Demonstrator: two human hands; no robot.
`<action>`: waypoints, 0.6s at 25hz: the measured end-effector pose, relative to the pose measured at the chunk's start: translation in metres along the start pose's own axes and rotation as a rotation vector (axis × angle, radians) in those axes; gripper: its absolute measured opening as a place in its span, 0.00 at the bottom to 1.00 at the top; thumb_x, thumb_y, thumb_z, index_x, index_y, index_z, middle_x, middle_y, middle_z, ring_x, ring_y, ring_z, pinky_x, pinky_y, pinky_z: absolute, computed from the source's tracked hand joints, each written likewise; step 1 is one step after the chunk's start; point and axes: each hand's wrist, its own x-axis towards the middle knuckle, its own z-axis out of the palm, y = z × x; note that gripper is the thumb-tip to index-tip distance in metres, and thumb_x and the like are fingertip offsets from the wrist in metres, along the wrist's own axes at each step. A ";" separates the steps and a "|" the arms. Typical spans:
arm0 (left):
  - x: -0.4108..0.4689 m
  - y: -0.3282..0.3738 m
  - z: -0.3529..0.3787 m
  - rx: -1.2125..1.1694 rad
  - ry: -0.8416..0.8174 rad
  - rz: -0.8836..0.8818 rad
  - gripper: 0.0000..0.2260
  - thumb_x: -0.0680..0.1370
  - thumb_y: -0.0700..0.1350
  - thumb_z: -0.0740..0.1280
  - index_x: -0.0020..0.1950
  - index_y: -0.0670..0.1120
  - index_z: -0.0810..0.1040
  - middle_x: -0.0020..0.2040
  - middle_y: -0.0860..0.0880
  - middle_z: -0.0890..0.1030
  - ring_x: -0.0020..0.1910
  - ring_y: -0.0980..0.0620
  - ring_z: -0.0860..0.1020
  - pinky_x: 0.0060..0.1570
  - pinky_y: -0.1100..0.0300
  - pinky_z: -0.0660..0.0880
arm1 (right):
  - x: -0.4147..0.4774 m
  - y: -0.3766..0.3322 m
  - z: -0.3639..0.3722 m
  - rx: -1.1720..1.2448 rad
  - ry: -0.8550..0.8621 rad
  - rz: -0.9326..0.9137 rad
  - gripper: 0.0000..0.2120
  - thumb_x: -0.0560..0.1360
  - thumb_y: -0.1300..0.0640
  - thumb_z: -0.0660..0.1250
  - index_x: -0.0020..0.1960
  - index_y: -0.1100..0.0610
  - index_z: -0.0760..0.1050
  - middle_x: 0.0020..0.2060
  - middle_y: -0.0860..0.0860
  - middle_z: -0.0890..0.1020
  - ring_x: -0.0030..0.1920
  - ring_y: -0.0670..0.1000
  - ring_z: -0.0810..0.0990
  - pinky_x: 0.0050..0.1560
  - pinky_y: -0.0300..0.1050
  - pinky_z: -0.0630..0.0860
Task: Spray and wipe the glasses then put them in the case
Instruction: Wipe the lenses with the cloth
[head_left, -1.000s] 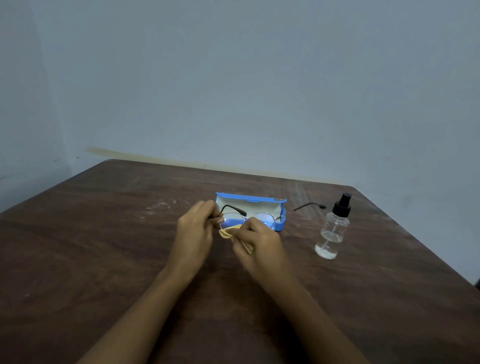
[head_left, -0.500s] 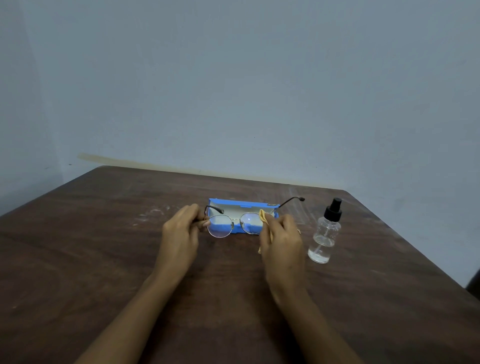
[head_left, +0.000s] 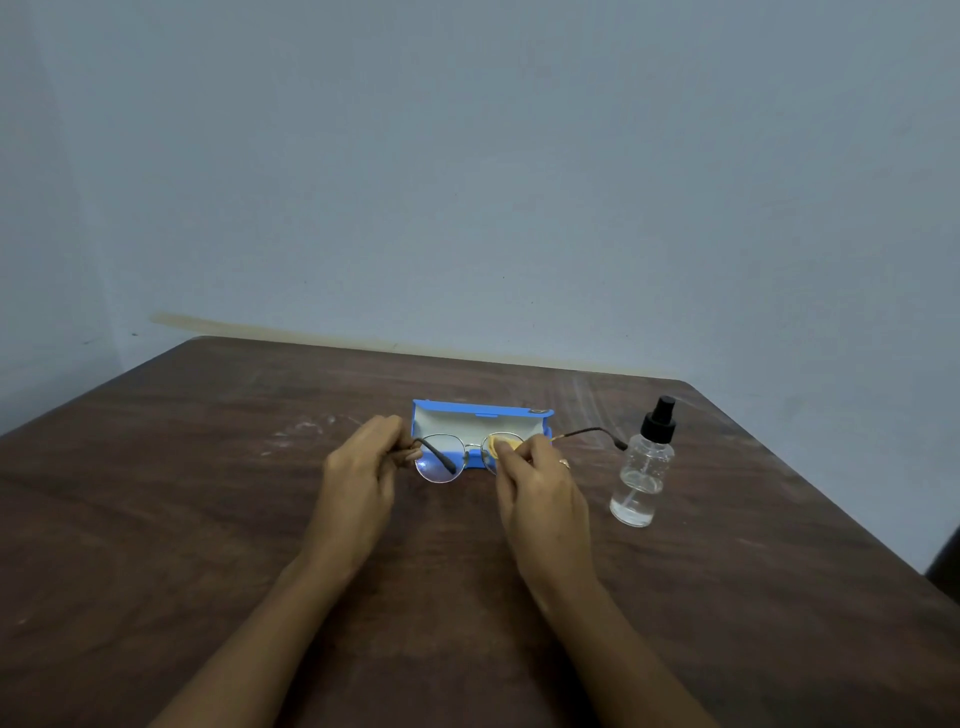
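**Glasses held up before the open case, one lens under the cloth**

The left hand (head_left: 358, 478) pinches the glasses (head_left: 437, 458) at their left end. Its fingertips curl in behind the frame, so just where they grip is hidden. The right hand (head_left: 540, 488) pinches a small yellow cloth (head_left: 506, 444) against the right lens. Cloth and fingers cover most of that lens, and only part of its rim shows. A ring (head_left: 563, 462) sits on one finger of this hand.

The left temple lies folded across the clear left lens. The right temple sticks out sideways, its dark tip close to the spray bottle (head_left: 641, 467); whether the two touch is hard to make out.

The blue case (head_left: 483, 414) stands open on the desk (head_left: 208, 519) directly behind the glasses. Its pale lining shows, but the glasses and fingers hide its lower half. How high the glasses are above the desk cannot be told.

The bottle stands upright to the right of the hands, with a black nozzle and a little clear liquid at the bottom. Behind the desk is a plain grey-blue wall (head_left: 467, 156). Both forearms are cut off by the bottom edge, and a dark shape (head_left: 946, 569) at the right border is too cropped to identify.
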 end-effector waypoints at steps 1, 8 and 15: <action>0.000 -0.001 0.000 0.004 0.007 -0.006 0.04 0.67 0.32 0.57 0.35 0.38 0.70 0.34 0.42 0.77 0.36 0.49 0.70 0.36 0.67 0.66 | 0.000 0.000 0.000 0.015 -0.017 -0.012 0.11 0.65 0.63 0.74 0.47 0.55 0.80 0.33 0.50 0.76 0.30 0.51 0.75 0.25 0.38 0.68; 0.001 -0.002 -0.001 -0.006 0.076 -0.063 0.10 0.69 0.31 0.63 0.32 0.42 0.66 0.31 0.44 0.74 0.35 0.51 0.69 0.34 0.72 0.64 | -0.001 -0.001 -0.002 0.001 -0.052 -0.104 0.05 0.66 0.57 0.71 0.43 0.53 0.80 0.31 0.49 0.75 0.28 0.49 0.74 0.26 0.36 0.60; 0.004 -0.006 -0.001 -0.005 0.119 -0.143 0.07 0.69 0.30 0.62 0.32 0.37 0.67 0.32 0.40 0.77 0.38 0.50 0.71 0.35 0.73 0.65 | 0.001 -0.006 -0.005 -0.210 -0.056 -0.334 0.12 0.56 0.60 0.77 0.39 0.54 0.81 0.28 0.49 0.75 0.27 0.50 0.74 0.23 0.39 0.64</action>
